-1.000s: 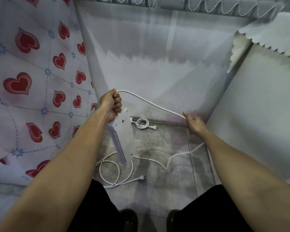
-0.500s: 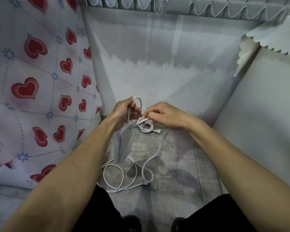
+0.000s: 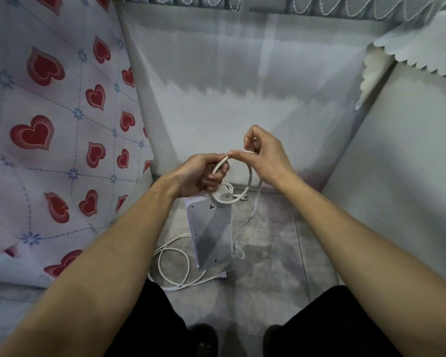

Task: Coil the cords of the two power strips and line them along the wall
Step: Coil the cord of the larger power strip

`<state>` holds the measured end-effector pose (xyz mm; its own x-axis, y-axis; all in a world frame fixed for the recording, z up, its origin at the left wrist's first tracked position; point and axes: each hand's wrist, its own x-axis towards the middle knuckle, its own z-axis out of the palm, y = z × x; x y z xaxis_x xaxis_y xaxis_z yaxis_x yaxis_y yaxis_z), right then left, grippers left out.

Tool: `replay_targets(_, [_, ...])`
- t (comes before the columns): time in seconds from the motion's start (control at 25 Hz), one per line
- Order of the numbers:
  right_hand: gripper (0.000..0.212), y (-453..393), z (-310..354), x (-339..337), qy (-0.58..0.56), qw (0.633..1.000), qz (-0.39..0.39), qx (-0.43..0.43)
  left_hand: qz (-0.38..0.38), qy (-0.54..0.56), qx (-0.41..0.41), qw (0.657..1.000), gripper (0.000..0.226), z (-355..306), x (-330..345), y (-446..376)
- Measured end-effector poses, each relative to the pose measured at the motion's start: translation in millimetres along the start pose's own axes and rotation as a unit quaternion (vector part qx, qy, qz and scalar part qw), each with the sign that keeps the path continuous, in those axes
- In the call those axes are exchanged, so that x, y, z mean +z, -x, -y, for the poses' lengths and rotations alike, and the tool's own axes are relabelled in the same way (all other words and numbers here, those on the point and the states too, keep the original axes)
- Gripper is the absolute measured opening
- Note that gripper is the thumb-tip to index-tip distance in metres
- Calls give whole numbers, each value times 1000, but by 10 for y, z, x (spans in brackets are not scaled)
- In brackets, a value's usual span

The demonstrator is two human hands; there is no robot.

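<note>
A white power strip (image 3: 211, 233) hangs back side towards me below my left hand (image 3: 200, 175). That hand grips the strip's white cord (image 3: 249, 173) near the strip's top. My right hand (image 3: 262, 155) pinches the same cord a little higher, and a loop of it curves between the two hands. The rest of the cord drops past my right wrist to the floor. A loose cord with a plug (image 3: 174, 266) lies in loops on the floor under the strip. Against the wall, a small coiled cord with a plug (image 3: 229, 190) shows behind the loop.
A heart-patterned cloth (image 3: 49, 140) hangs on the left. The grey wall (image 3: 229, 104) stands ahead and a white panel (image 3: 402, 181) on the right. The tiled floor (image 3: 271, 253) lies between them. My shoes (image 3: 204, 340) show at the bottom.
My right hand slid in along the stretched cord to my left hand, then lifted a loop. The strip swung to show its back. The floor cord drew in.
</note>
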<state>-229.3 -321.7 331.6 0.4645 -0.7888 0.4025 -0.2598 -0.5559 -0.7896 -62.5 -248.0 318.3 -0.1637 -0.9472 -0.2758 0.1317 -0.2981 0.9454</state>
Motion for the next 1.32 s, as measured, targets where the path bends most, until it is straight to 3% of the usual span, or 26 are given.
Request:
replay_targets(0.16, [43, -14, -86, -87, -42, 999, -25, 23, 40, 54, -13, 998, 37, -36, 24, -6])
replay_targets(0.28, [44, -9, -221, -157, -77, 993, 11, 89, 50, 89, 10, 995, 36, -57, 25, 5])
replay_targets(0.44, [55, 159, -585, -268, -66, 971, 62, 221, 15, 149, 41, 988, 38, -71, -92, 34])
replay_targets(0.6, [43, 404, -924, -484, -100, 949, 126, 273, -23, 224, 71, 972, 40, -38, -310, 76])
replay_targets(0.72, [42, 536, -1077, -634, -42, 938, 143, 314, -63, 250, 91, 962, 40, -16, -447, 112])
replay_targets(0.84, [46, 573, -1225, -734, -8, 943, 96, 319, -107, 277, 115, 948, 39, -2, -644, 162])
replay_targets(1.0, [33, 499, -1282, -869, 55, 961, 11, 270, -139, 279, 122, 942, 39, 27, -771, 218])
replay_targets(1.08, [36, 361, -1190, -833, 138, 967, 66, 205, -147, 264, 125, 945, 38, 14, -757, 197])
replay_targets(1.2, [28, 163, -846, -539, 256, 929, 241, 114, -167, 240, 130, 947, 39, 4, -717, 155])
replay_targets(1.32, [20, 102, -311, -206, 158, 920, 353, 65, -184, 216, 125, 951, 39, 14, -666, 148])
